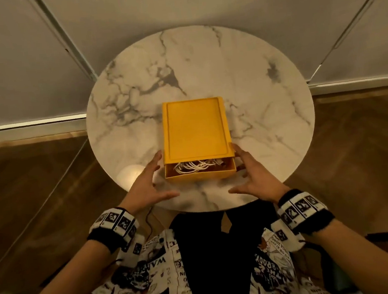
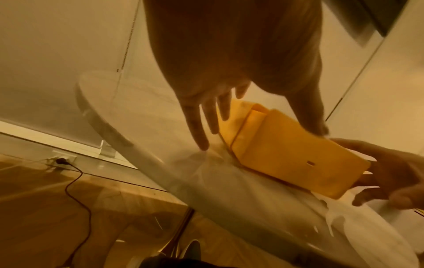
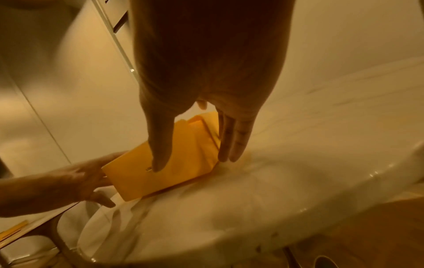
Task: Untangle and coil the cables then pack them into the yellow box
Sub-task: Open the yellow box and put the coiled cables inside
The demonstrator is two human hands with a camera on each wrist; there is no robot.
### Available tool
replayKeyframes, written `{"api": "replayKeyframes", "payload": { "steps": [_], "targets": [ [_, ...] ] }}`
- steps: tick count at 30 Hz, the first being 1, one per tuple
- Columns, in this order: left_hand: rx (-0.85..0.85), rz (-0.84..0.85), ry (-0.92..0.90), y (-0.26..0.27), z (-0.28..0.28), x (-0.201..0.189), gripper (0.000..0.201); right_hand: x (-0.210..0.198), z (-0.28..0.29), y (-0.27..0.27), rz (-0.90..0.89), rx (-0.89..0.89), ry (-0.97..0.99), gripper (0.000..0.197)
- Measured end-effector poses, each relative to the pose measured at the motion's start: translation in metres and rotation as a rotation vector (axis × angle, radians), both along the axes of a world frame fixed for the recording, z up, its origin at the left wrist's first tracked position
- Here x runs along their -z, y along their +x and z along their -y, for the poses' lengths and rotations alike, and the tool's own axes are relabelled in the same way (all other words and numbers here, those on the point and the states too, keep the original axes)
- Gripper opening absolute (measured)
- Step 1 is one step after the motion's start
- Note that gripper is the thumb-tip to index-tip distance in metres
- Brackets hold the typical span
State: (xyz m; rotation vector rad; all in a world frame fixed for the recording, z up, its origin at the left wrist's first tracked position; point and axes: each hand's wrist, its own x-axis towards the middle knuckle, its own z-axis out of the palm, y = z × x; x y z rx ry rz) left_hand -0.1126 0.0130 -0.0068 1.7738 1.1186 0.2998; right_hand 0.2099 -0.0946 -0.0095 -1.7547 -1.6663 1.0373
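A yellow box [image 1: 196,132] [image 2: 289,156] [image 3: 165,163] lies on the round marble table [image 1: 267,106], its inner drawer slid partly out toward me. White cables [image 1: 195,166] lie bunched in the exposed part of the drawer. My left hand [image 1: 152,181] [image 2: 206,117] sits at the box's left near corner with fingers straight and spread. My right hand [image 1: 253,169] [image 3: 201,145] mirrors it at the right near corner, fingers straight. Neither hand grips anything; whether the fingertips touch the box I cannot tell.
The table's near edge [image 1: 208,208] is just in front of my wrists. Wooden floor [image 1: 26,186] surrounds the table. A dark cord [image 2: 75,181] runs across the floor from a wall socket on the left. Pale wall panels [image 1: 174,4] rise behind.
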Motion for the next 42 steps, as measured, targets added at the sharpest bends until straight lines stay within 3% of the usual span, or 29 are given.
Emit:
{"api": "replayKeyframes", "payload": {
  "steps": [2, 4, 9, 15, 23, 33, 37, 39, 42],
  "targets": [
    [0.045, -0.007, -0.003, 0.007, 0.003, 0.005, 0.131, 0.002, -0.005, -0.003, -0.025, 0.004, 0.014, 0.133],
    [0.034, 0.018, 0.012, 0.019, 0.003, 0.009, 0.132, 0.004, -0.015, -0.007, -0.054, 0.021, 0.023, 0.132],
    [-0.113, 0.059, 0.173, 0.032, 0.000, 0.010, 0.104, 0.002, -0.028, -0.010, -0.024, 0.105, 0.044, 0.110],
    [-0.258, 0.153, 0.167, 0.037, -0.001, 0.021, 0.085, 0.004, -0.033, -0.016, 0.024, 0.215, 0.089, 0.092],
    [-0.252, 0.148, 0.194, 0.035, -0.005, 0.024, 0.083, 0.007, -0.037, -0.016, 0.113, 0.200, 0.091, 0.088],
    [-0.249, 0.092, 0.247, 0.036, -0.006, 0.026, 0.080, 0.011, -0.038, -0.018, 0.071, 0.246, 0.111, 0.086],
    [-0.216, 0.110, 0.175, 0.029, -0.007, 0.020, 0.090, 0.005, -0.031, -0.014, -0.002, 0.208, 0.108, 0.091],
    [-0.255, 0.152, 0.103, 0.021, -0.006, 0.018, 0.091, 0.002, -0.024, -0.009, -0.119, 0.304, 0.075, 0.094],
    [-0.358, 0.247, -0.022, 0.011, 0.001, 0.017, 0.075, 0.002, -0.010, -0.010, -0.243, 0.438, -0.033, 0.066]
  ]
}}
